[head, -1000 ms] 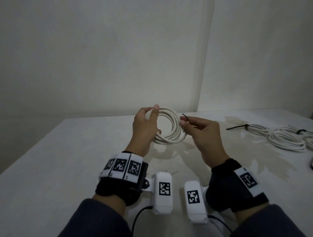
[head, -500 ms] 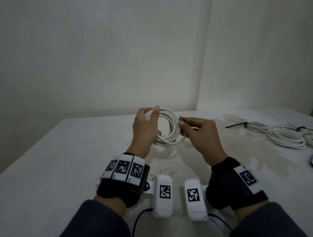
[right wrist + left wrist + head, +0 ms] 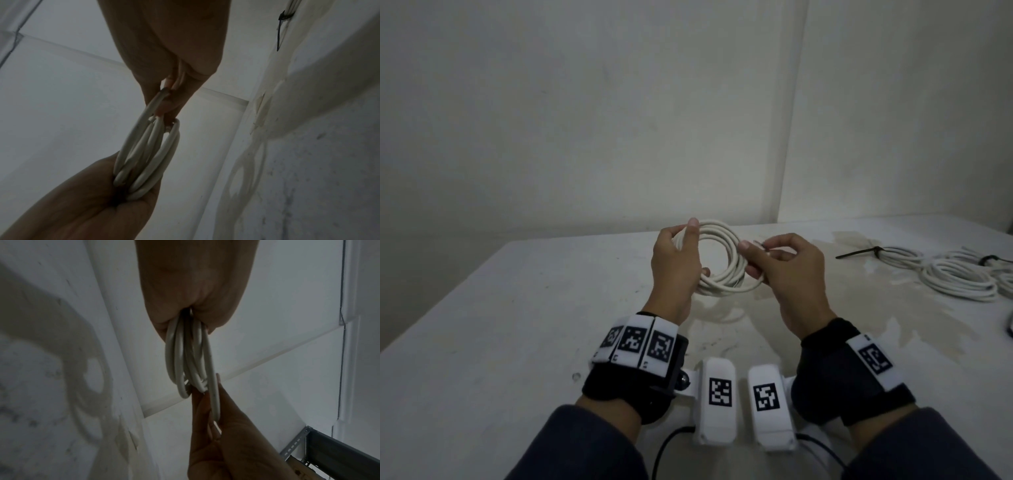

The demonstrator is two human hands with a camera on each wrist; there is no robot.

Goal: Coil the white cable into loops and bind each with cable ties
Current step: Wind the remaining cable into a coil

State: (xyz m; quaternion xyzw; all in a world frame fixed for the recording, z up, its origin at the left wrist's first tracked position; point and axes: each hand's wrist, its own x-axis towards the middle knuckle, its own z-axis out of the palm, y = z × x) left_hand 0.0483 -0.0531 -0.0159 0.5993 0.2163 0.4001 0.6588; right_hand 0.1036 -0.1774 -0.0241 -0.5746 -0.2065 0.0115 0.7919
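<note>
White cable, coiled in loops, is held upright above the counter. In the head view, the left hand grips its left side; the right hand has closed in against the right side, pinching a black cable tie that earlier stuck up. Left wrist view: fingers clamp the loops. Right wrist view: fingertips pinch at the coil's edge.

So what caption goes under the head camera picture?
Left hand grips a round coil of white cable while the right hand pinches a thin black cable tie.
</note>
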